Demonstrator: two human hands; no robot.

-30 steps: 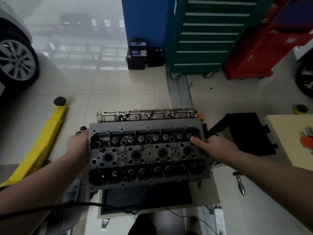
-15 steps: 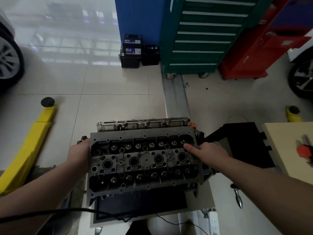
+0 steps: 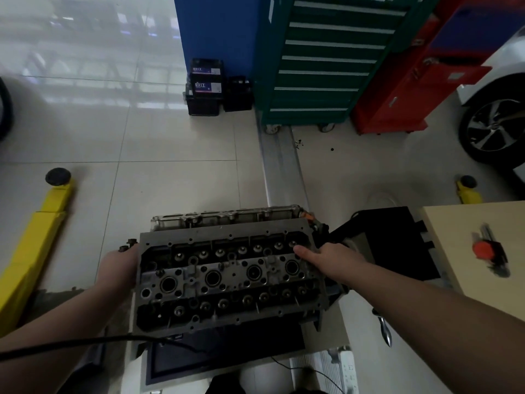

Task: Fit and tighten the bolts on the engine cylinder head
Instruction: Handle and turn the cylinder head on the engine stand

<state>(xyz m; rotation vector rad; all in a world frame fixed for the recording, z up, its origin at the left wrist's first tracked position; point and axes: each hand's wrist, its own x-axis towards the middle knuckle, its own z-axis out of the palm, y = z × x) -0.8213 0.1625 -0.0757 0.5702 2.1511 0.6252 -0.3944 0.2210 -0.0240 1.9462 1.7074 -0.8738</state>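
The cylinder head [image 3: 227,277] is a grey, rectangular metal casting with four large round bores along its middle and rows of smaller valve wells in dark recesses above and below; it sits low and centre, held above a dark mat [image 3: 227,354] on the tiled floor. The left hand [image 3: 119,265] grips its left end, fingers hidden behind the edge. The right hand [image 3: 332,258] holds the right end, thumb laid flat on the top face, other fingers out of sight. Another engine part [image 3: 227,216] lies just behind. A yellow lift arm [image 3: 34,240] flanks the left, a wooden table [image 3: 483,251] the right, with open tile beyond.
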